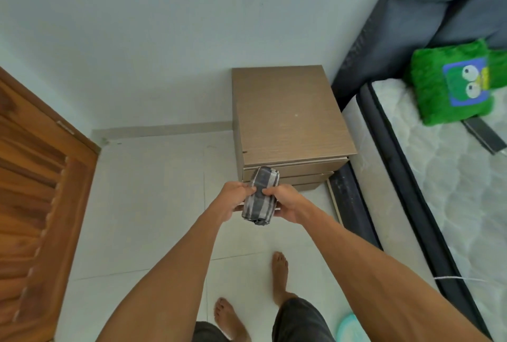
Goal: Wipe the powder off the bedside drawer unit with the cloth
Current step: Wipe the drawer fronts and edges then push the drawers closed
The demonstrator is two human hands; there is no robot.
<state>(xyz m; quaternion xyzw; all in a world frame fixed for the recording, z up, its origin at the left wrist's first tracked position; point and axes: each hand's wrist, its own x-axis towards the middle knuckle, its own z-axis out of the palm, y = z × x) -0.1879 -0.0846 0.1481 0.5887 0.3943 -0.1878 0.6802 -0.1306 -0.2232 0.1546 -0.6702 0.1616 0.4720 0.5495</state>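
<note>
Both hands, left (235, 199) and right (285, 201), pinch folded grey-striped cloth (260, 195) before brown wooden drawer unit (290, 114); white powder speck (296, 115) remains, wiping not begun.

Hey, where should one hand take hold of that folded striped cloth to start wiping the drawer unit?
Probably across the middle of the folded cloth, from above: it is a compact, thick bundle, now held at both sides by the left hand and right hand before the drawer unit.

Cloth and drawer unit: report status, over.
Left hand and right hand both gripping folded striped cloth, held short of drawer unit. Small white speck on top. Nothing in the way.
</note>
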